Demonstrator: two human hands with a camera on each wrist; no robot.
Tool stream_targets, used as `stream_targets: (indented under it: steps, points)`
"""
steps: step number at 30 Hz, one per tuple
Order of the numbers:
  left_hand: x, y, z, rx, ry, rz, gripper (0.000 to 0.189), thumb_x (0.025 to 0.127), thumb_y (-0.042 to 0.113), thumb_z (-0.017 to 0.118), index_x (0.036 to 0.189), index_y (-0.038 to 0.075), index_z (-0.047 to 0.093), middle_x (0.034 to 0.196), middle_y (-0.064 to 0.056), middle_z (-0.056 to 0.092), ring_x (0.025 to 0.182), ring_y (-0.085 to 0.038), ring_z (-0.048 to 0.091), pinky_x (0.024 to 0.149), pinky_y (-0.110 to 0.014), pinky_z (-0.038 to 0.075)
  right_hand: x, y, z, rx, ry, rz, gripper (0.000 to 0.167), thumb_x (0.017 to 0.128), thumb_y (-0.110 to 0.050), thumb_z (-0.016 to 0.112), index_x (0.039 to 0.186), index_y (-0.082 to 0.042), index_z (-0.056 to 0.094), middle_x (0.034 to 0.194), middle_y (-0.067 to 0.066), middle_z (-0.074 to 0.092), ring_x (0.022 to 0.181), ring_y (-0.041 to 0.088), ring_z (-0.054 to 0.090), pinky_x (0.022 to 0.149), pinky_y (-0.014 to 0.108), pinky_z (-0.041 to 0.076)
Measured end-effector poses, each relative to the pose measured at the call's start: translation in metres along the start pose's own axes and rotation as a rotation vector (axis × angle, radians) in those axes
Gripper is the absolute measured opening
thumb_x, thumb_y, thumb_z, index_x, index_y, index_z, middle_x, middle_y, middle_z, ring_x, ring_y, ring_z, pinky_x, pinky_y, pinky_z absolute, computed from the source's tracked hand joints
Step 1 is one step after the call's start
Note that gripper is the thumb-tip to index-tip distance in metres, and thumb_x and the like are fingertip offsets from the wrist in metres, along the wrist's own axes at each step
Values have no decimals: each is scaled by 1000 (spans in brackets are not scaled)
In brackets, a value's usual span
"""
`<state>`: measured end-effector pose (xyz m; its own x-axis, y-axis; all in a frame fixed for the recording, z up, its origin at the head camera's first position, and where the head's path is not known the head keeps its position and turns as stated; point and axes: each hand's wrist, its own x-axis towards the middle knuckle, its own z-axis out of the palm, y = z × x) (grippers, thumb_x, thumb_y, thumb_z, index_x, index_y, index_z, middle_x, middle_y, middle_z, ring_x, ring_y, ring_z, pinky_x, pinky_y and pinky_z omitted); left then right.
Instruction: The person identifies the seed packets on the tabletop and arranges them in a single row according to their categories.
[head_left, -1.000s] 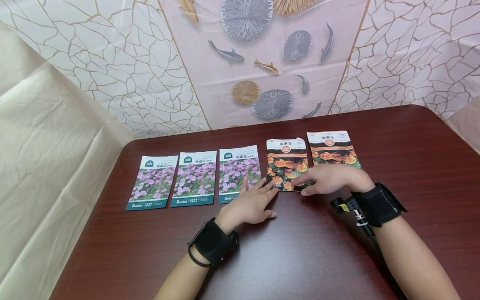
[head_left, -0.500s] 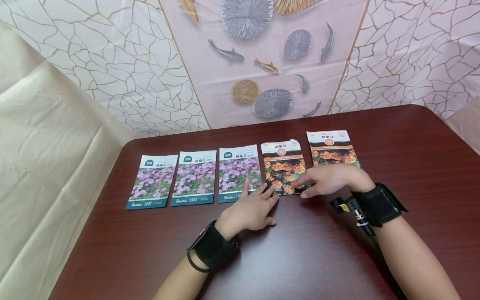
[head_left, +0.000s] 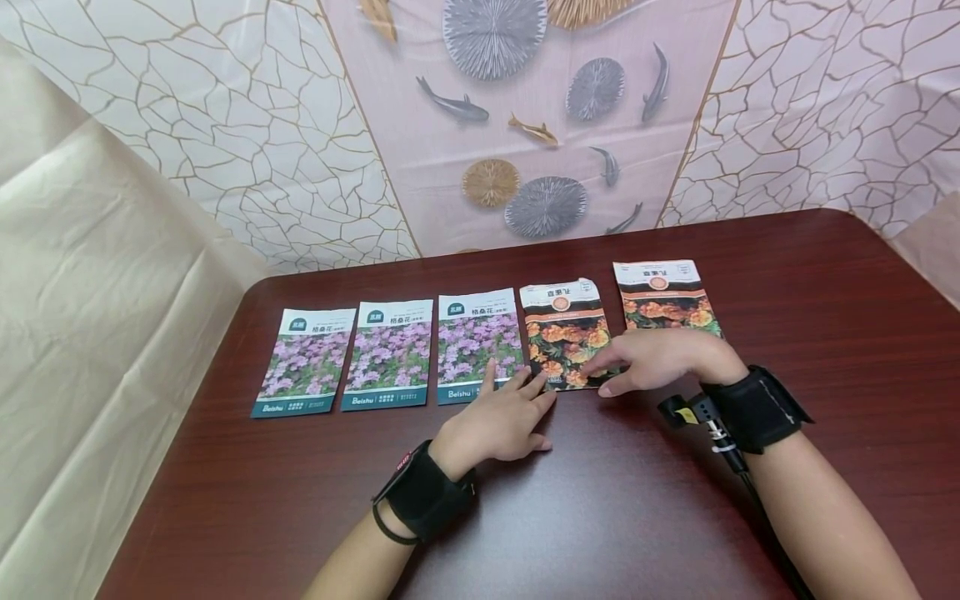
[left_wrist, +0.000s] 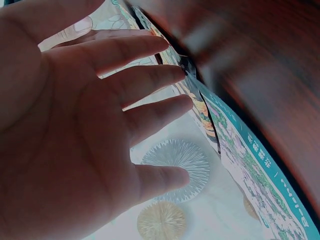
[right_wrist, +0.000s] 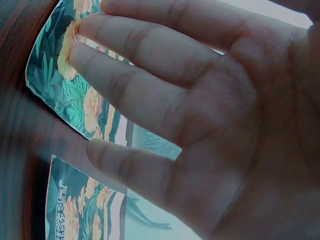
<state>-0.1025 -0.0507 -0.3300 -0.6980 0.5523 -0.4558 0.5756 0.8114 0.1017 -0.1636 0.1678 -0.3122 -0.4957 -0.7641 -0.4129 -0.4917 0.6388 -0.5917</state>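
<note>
Five fingers of my left hand (head_left: 498, 421) are spread. Its fingertips lie at the lower left corner of an orange marigold seed packet (head_left: 566, 333), beside a purple-flower seed packet (head_left: 480, 333). My right hand (head_left: 660, 360) has its fingertips on the same marigold packet's lower right part. In the right wrist view its straight fingers reach over that packet (right_wrist: 55, 75). A second marigold packet (head_left: 663, 292) lies to the right, its lower part hidden behind my right hand. In the left wrist view the open left palm (left_wrist: 85, 120) is close to the packets' edges.
Two more purple-flower seed packets (head_left: 306, 358) lie in the row at the left. A dark red-brown table (head_left: 600, 517) carries everything. Patterned cloth (head_left: 525, 142) hangs behind its back edge. A black cable (head_left: 765, 517) runs along my right forearm.
The left marigold packet has slid a little left and toward me, and turned slightly, closing up to the purple row. My left hand has shifted slightly toward me; the right has barely moved.
</note>
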Motion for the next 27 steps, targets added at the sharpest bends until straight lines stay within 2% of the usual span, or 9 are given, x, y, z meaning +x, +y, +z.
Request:
stream_targets:
  steps: [9, 12, 16, 19, 21, 24, 25, 26, 27]
  points:
    - [-1, 2, -1, 0, 16, 1, 61, 90, 44, 51, 144, 22, 31, 151, -2, 16, 138, -23, 6, 106, -56, -2, -2, 2, -2, 22, 47, -25, 45, 93, -24, 54, 129, 1, 49, 127, 14, 53, 117, 30, 47, 94, 47, 39]
    - [-2, 2, -2, 3, 30, 6, 60, 90, 43, 52, 143, 23, 32, 151, -3, 17, 138, -23, 7, 106, -56, -1, -5, 4, -4, 41, 96, -41, 47, 93, -24, 53, 132, 2, 45, 128, 17, 52, 117, 31, 48, 93, 48, 39]
    - [-2, 4, -1, 11, 54, 20, 59, 90, 43, 52, 143, 24, 33, 151, -4, 17, 138, -24, 8, 106, -56, 1, -13, 7, -8, 29, 204, -7, 46, 93, -26, 54, 132, -1, 47, 125, 14, 54, 114, 29, 51, 90, 47, 42]
    - [-2, 6, 0, 14, 90, 62, 59, 90, 42, 52, 143, 22, 33, 151, -5, 18, 138, -24, 10, 107, -55, 5, -20, 12, -11, 21, 280, 22, 45, 93, -27, 54, 131, -3, 49, 122, 12, 56, 109, 24, 54, 86, 43, 44]
    - [-2, 8, 1, 13, 115, 103, 59, 91, 42, 52, 143, 21, 33, 151, -5, 17, 138, -23, 11, 108, -53, 7, -24, 16, -13, 78, 300, 56, 46, 93, -27, 55, 132, -3, 47, 122, 12, 56, 87, 23, 61, 74, 39, 49]
    - [-2, 12, 4, 28, 147, 163, 59, 91, 42, 51, 143, 20, 32, 151, -5, 17, 138, -22, 12, 108, -52, 8, -30, 24, -17, 124, 343, 79, 48, 93, -26, 54, 134, -2, 44, 125, 15, 54, 80, 21, 62, 67, 35, 49]
    - [-2, 13, 4, 35, 153, 175, 60, 91, 42, 51, 143, 20, 32, 151, -5, 17, 138, -22, 11, 108, -51, 8, -33, 26, -18, 138, 362, 101, 48, 93, -27, 54, 134, -3, 44, 126, 16, 53, 73, 23, 62, 64, 35, 49]
    - [-2, 15, 5, 40, 156, 184, 60, 91, 42, 50, 144, 20, 31, 151, -5, 16, 138, -21, 11, 108, -51, 8, -35, 29, -19, 129, 387, 107, 48, 93, -27, 54, 133, -3, 45, 125, 16, 53, 71, 23, 61, 63, 35, 48]
    - [-2, 16, 6, 46, 157, 191, 60, 91, 43, 50, 144, 20, 31, 151, -4, 16, 138, -21, 10, 108, -51, 8, -38, 31, -20, 100, 417, 104, 47, 93, -27, 54, 132, -2, 47, 125, 17, 53, 81, 23, 62, 68, 37, 48]
